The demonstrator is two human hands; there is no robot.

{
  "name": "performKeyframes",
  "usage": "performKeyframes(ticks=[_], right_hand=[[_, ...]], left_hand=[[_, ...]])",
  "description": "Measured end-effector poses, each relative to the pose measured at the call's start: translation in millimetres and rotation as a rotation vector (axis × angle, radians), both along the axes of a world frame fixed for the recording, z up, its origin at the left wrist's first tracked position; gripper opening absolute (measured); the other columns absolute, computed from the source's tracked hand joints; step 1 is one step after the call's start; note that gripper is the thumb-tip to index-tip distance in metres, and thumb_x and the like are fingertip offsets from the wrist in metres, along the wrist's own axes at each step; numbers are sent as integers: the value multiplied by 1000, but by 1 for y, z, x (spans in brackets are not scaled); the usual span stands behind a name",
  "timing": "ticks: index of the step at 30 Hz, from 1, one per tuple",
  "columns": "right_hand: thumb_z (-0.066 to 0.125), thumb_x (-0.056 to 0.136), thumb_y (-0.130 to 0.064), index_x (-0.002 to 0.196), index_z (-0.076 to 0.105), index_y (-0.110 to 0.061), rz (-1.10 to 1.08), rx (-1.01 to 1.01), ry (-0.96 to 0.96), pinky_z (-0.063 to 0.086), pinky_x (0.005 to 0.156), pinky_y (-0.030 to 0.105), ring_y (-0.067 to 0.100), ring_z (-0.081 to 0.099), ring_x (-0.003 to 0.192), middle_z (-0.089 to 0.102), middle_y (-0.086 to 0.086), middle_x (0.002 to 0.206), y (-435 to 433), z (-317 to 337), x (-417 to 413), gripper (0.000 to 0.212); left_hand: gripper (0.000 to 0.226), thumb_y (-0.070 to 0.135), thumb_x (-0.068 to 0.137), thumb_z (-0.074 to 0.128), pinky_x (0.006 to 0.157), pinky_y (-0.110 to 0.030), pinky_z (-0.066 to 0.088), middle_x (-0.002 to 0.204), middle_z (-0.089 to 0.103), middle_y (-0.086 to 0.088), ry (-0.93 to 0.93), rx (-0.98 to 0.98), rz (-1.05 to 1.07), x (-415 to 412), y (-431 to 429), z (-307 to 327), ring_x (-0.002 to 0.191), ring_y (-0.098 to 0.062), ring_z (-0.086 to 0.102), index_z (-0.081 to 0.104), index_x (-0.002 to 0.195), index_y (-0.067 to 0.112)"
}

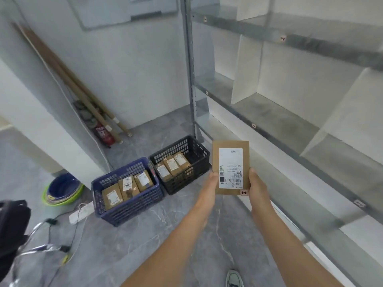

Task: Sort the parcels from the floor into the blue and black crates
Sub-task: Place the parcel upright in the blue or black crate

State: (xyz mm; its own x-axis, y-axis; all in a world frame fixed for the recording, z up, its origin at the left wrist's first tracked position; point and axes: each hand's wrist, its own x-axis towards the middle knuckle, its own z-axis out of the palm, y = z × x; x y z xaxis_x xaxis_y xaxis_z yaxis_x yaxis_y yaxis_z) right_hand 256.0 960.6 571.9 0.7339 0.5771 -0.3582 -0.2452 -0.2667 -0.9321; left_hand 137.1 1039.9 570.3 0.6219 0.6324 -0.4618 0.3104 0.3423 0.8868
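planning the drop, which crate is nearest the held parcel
The black crate, just left of the parcel; the blue crate sits farther left.

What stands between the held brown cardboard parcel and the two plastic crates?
Nothing visible: the brown cardboard parcel is held right of the open-topped black plastic crate; the blue plastic crate sits farther left.

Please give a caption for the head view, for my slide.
Left hand and right hand hold a labelled parcel near the part-filled blue crate and black crate.
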Motion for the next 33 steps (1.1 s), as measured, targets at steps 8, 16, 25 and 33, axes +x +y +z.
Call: performKeyframes(ticks=[8, 16, 25, 33], right_hand=[[29, 110, -52, 117, 75, -32, 223, -88, 57, 55, 94, 40, 15, 75, 103, 81, -6, 105, 115, -19, 57, 51], [31, 111, -45, 114, 73, -31, 339, -196, 43, 55, 95, 42, 16, 73, 106, 79, -5, 109, 263, -65, 100, 45], [31, 112, -47, 123, 69, -27, 310, -374, 86, 50, 75, 28, 17, 72, 106, 77, 1, 115, 454, -148, 138, 44], [29, 113, -48, 126, 69, -24, 298, -520, 129, 49, 74, 29, 16, 71, 105, 75, 1, 116, 571, -232, 184, 48]], left_hand=[[32, 67, 103, 27, 117, -48, 33, 134, 58, 21, 70, -56, 201, 36, 91, -11, 130, -7, 48, 55, 117, 62], [51, 67, 103, 29, 121, -49, 30, 154, 45, 14, 88, -165, 303, 66, 221, -53, 141, -11, 38, 43, 148, 47], [54, 67, 102, 33, 120, -48, 32, 151, 50, 10, 183, -362, 332, 106, 417, -137, 140, -15, 43, 48, 147, 40], [54, 65, 103, 36, 121, -50, 31, 144, 45, 16, 190, -451, 339, 148, 530, -211, 143, -15, 39, 44, 149, 38]])
